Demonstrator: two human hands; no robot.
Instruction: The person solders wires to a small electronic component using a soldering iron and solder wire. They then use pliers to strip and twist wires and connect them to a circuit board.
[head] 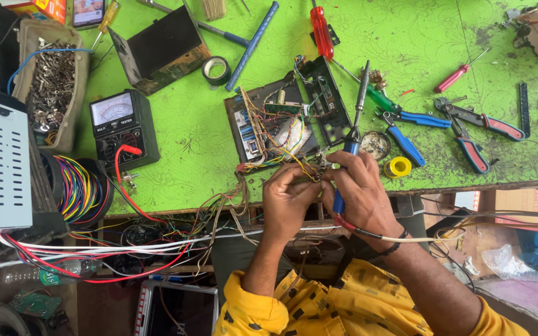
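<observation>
A small bundle of thin coloured wires (pixel 311 167) sits at the near edge of the table (pixel 175 143), pinched in the narrow grip of the left hand (pixel 287 198), whose fingertips close on the strands. Just beside it the right hand (pixel 363 193) wraps a full grip around a soldering iron (pixel 351 146) with a blue handle and a slim dark metal shaft pointing away from the person; its pale cord trails off to the right. The wires run up to an opened flat device (pixel 269 121), a dark rectangular tray with a circuit board and tangled leads. Right of the iron lie a round tin (pixel 376 144), a yellow spool of solder (pixel 399 167), blue-handled pliers (pixel 406 127) and red-handled cutters (pixel 477 127). A red screwdriver (pixel 322 32) and a roll of black tape (pixel 217 70) rest further back on the patterned bright green cloth. Far left stands a boxy black analogue meter (pixel 121 127) with a red lead.
</observation>
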